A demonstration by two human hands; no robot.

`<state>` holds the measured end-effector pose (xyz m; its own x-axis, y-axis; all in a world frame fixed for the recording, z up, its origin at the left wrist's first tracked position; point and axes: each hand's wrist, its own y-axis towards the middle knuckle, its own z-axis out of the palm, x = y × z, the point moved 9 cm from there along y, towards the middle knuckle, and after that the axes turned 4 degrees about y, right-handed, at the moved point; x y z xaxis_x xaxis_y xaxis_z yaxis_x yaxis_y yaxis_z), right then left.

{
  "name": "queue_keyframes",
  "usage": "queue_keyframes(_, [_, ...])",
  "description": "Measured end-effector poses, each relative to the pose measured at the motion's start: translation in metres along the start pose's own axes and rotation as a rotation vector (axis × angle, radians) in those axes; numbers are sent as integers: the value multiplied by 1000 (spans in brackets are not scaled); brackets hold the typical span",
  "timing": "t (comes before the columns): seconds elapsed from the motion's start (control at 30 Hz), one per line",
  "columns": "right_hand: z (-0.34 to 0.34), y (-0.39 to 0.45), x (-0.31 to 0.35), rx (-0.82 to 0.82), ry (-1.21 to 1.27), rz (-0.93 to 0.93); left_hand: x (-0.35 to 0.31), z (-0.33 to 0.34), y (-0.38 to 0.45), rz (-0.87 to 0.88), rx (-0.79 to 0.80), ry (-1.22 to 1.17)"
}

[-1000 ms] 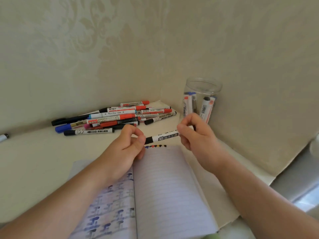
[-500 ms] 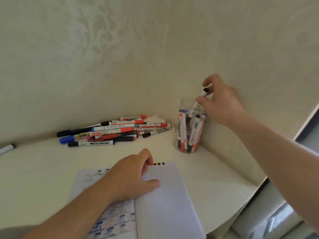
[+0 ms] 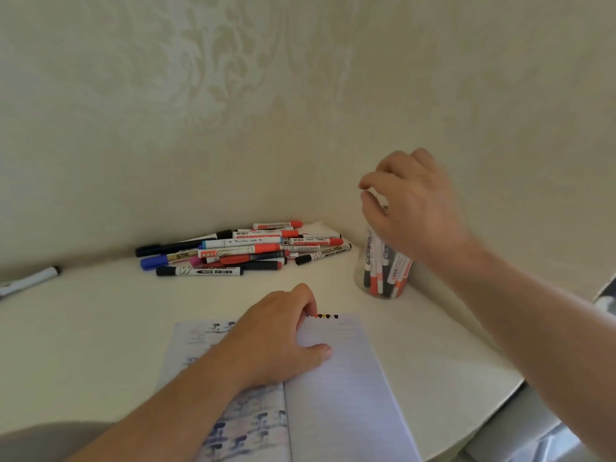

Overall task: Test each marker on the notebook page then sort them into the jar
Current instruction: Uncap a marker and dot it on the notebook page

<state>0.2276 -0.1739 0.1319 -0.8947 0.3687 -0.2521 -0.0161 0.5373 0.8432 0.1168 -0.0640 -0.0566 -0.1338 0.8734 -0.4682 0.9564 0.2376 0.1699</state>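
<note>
Right hand (image 3: 411,208) hovers over the mouth of the jar (image 3: 383,271), at 2 o'clock from the notebook; fingers loosely curled, thumb and forefinger close together with nothing visible between them, so it looks empty; left hand (image 3: 283,335) rests flat on the notebook (image 3: 340,378), fingers bent at the page top, thumb laid out on the lined page, holding no marker

Row of small test marks (image 3: 326,316), red, yellow and black, sits on the top edge of the page just beside the left fingertips; part of the row may be hidden under the fingers; jar stands in the corner by the wall and holds several markers upright, caps down, black, red and orange ends showing; exact count unclear through the hand

Pile of markers (image 3: 243,250) lies at 11 o'clock from the notebook, against the wall, well over a dozen, red, black, blue, one pink; one loose marker (image 3: 30,278) lies far off at 9 o'clock

Judgement: early to mid task; a handful tested and sorted, most of the pile left; next comes a reach to the pile for a fresh marker
</note>
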Motion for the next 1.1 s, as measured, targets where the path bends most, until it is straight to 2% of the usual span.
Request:
queue_keyframes(0.07, [24,0,40,46,148,-54,0,0,1,-8,7,-5])
queue_keyframes(0.13, [81,-14,61,335,250,63,1,-1,1,-19,11,-14])
queue_keyframes(0.23, [167,-60,57,821,183,285,1,-1,-1,-16,3,-35])
queue_keyframes(0.3, [192,-78,52,934,132,325,-1,-3,0,1,-11,-33])
queue_keyframes(0.4, [208,-87,44,909,132,345,0,-3,2,7,-11,-30])
queue_keyframes(0.5, [214,-91,42,948,155,281,5,-3,3,-9,-10,-51])
queue_keyframes(0.57, [207,-90,44,918,243,243,7,-3,3,-25,-16,-79])
queue_keyframes(0.7, [146,-72,45,616,470,278,8,-5,4,-18,-43,-125])
queue_keyframes(0.77, [111,-70,50,533,594,273,10,-5,5,-21,-50,-171])
queue_keyframes(0.87, [84,-85,59,609,646,226,16,-6,5,-51,-39,-315])
queue_keyframes(0.97, [86,-109,72,753,473,70,20,-10,4,-59,-57,-433])
queue_keyframes(1.03, [88,-121,78,749,440,-4,14,-10,5,-11,-56,-348])
queue_keyframes(1.1, [85,-127,81,649,411,-46,6,-6,7,43,-47,-201])
